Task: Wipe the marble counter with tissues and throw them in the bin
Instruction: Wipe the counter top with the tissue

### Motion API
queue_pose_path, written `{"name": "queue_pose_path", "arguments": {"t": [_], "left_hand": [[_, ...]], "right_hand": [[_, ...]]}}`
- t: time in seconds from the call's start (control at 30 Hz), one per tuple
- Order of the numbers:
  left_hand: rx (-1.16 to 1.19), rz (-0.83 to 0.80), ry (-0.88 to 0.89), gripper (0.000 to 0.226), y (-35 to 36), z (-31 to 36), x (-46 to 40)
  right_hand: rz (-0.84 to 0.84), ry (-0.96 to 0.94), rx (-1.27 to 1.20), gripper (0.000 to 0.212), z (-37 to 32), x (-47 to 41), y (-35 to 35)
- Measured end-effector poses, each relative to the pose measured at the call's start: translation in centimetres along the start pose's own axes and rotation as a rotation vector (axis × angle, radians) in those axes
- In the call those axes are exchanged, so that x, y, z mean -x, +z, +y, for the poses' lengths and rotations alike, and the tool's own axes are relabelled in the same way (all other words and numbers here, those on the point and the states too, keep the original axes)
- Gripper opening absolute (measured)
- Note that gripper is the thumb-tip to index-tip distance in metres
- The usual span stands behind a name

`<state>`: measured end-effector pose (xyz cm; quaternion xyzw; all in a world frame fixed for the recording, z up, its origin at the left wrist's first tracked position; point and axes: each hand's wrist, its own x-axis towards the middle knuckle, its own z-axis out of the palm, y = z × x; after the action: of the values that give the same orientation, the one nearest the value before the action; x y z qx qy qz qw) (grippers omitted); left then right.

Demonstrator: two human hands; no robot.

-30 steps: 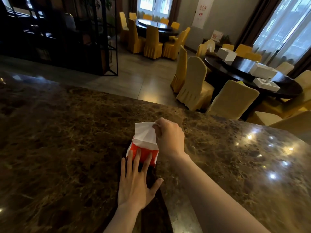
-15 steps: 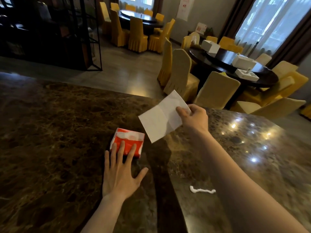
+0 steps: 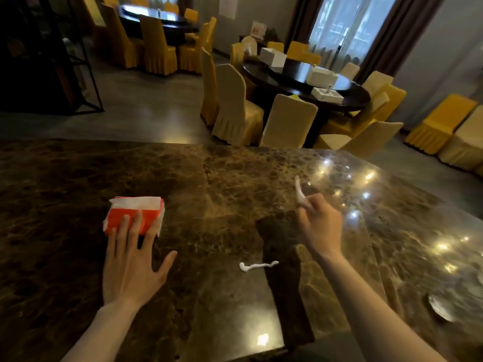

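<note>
Head view: a brown marble counter [image 3: 78,178] fills the lower frame, seen from where a person stands with both bare forearms stretched over it. From what shows, the wiping has not begun; one tissue is in hand, the mess is untouched, and the binning is still to come. No bin is in sight from here.

Beyond the counter stand two round dark dining tables [image 3: 300,74], ringed by yellow and cream covered chairs, too many and too overlapped to count surely; three white boxes [image 3: 322,75] sit on the nearer table.

On the counter itself lies one red tissue pack [image 3: 130,218], a white sheet folded across its top. One left hand [image 3: 130,267] lies flat, fingers spread, its fingertips [image 3: 138,218] pressing on the near edge of the pack, apparently to steady it.

One right hand [image 3: 320,226] is raised above the stone, fingers curled, pinching one white tissue [image 3: 299,192] that shows only edge-on as a narrow strip; how it is folded cannot be told.

One small white smear [image 3: 257,266] lies on the marble between the two arms, nearer the person than the raised hand, and looks to be the target. A pale rounded object at the right edge is too blurred to name.
</note>
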<state>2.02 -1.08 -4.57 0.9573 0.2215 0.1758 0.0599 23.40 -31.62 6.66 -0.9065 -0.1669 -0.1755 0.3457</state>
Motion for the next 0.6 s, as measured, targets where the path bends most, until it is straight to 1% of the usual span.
{"name": "queue_pose_path", "arguments": {"t": [0.03,0.1,0.17,0.23,0.27,0.33,0.4,0.43,0.5,0.53,0.6], "left_hand": [[0.026,-0.013,0.001,0.089,-0.2,0.9,-0.3],[0.090,-0.067,0.017,0.085,-0.2,3.1,-0.8],[0.135,-0.153,0.039,0.082,0.3,5.1,-1.1],[0.143,-0.257,0.029,0.085,1.2,6.5,-0.7],[0.138,-0.294,0.012,0.086,1.7,6.9,-0.4],[0.094,-0.333,-0.019,0.086,2.6,7.2,0.2],[0.053,-0.328,-0.031,0.085,3.0,7.2,0.5],[0.052,-0.322,-0.032,0.085,3.1,7.2,0.5],[0.066,-0.307,-0.038,0.083,3.2,7.2,0.5],[0.066,-0.302,-0.041,0.083,3.2,7.2,0.4],[0.056,-0.300,-0.039,0.082,3.2,7.2,0.5]], "right_hand": [[-0.062,-0.063,-0.001,0.005,0.2,1.3,0.1],[-0.255,-0.133,0.008,0.009,0.7,3.9,0.8],[-0.459,-0.160,0.027,0.011,1.4,6.2,1.6],[-0.589,-0.194,0.042,0.012,2.3,7.9,2.0],[-0.616,-0.205,0.051,0.017,2.6,8.5,2.1],[-0.628,-0.168,0.059,0.037,2.8,9.2,1.9],[-0.593,-0.089,0.004,0.059,2.9,9.5,1.9],[-0.560,-0.057,-0.007,0.064,3.0,9.5,2.1],[-0.550,-0.015,0.057,0.061,3.2,9.7,2.7],[-0.579,-0.008,0.106,0.057,3.1,10.1,3.2],[-0.621,-0.034,0.193,0.057,2.7,11.4,4.4]]}}
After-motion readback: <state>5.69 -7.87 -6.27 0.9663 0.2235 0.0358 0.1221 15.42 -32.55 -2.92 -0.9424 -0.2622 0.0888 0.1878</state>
